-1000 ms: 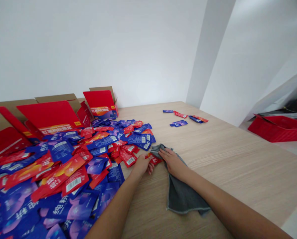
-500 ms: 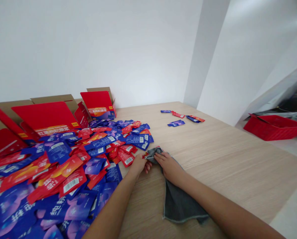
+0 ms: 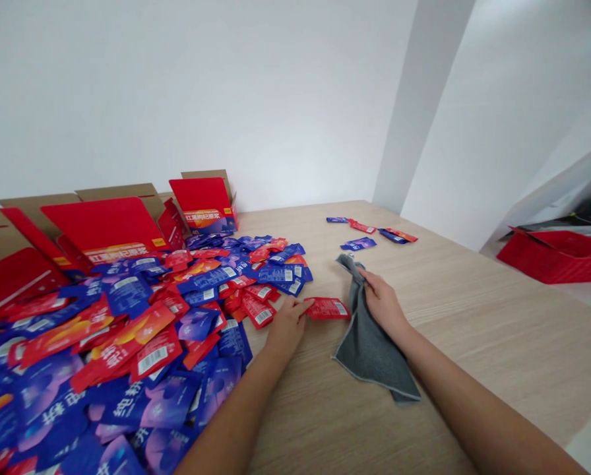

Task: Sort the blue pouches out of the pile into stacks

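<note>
My left hand [image 3: 288,326] pinches the left end of a red sachet [image 3: 328,308], whose barcode end points right over the wooden table [image 3: 295,422]. My right hand [image 3: 382,305] is closed on a grey cloth [image 3: 372,349] that hangs down from the fingers, its lower part spread toward me. A gap separates the cloth from most of the sachet, near its right end. To the left of my left hand lies a big heap of red and blue sachets [image 3: 152,343].
Open red cartons [image 3: 112,224] and a smaller red carton [image 3: 204,204] stand behind the heap. Several loose sachets, one a blue sachet [image 3: 359,244], lie toward the far table edge. Beyond the table on the right is a red container [image 3: 555,257].
My right hand has lifted the cloth off the red sachet and moved right with it. The sachet, earlier covered, now shows in my left hand.
</note>
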Demonstrator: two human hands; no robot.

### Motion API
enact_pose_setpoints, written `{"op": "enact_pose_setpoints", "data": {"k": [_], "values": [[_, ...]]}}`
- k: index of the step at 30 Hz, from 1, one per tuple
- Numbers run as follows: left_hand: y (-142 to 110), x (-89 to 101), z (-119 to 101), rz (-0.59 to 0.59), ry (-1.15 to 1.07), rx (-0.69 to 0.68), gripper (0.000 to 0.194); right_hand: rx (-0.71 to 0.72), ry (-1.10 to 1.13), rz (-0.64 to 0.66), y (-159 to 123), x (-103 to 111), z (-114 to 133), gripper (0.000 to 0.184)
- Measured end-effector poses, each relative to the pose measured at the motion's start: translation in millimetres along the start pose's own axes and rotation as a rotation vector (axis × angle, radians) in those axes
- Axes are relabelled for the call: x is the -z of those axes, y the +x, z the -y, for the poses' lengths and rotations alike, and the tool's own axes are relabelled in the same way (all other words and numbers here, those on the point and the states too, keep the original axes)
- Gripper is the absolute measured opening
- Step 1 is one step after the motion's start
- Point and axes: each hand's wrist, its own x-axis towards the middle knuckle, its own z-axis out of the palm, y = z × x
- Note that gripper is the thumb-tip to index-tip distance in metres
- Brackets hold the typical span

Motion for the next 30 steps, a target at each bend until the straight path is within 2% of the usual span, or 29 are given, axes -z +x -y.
{"op": "enact_pose_setpoints", "data": {"k": [2,4,7,10,14,20,23,27,30], "values": [[-2.0,-0.9,-1.5,0.045,0.179,-0.077,0.038,0.134,0.023,0.032,-6.9,-1.7,18.5,0.049],[-2.2,-3.0,-2.5,0.081,0.296,-0.115,0.038,0.261,-0.027,0.156,-18.7,-8.8,39.7,0.05],[-0.2,-5.0,-3.5,0.118,0.334,-0.131,0.034,0.397,-0.26,0.375,-35.7,-22.2,63.4,0.052],[1.3,-2.9,-6.6,0.2,0.348,-0.07,0.033,0.422,-0.497,0.514,-38.6,-28.3,66.3,0.051],[0.6,1.7,-11.8,0.287,0.43,-0.008,0.035,0.344,-0.698,0.545,-33.3,-27.9,57.6,0.046],[2.5,0.1,-8.7,0.285,0.41,0.051,0.032,0.53,-0.637,0.562,-45.3,-35.3,78.4,0.043],[2.6,0.6,-9.4,0.292,0.416,0.027,0.032,0.438,-0.613,0.592,-40.1,-33.1,80.6,0.043],[-0.1,1.9,-10.6,0.28,0.427,-0.009,0.035,0.237,-0.664,0.58,-25.7,-22.9,63.5,0.045],[0.5,1.7,-5.4,0.172,0.26,-0.006,0.032,0.131,-0.692,0.54,-18.5,-14.8,45.7,0.045]]}}
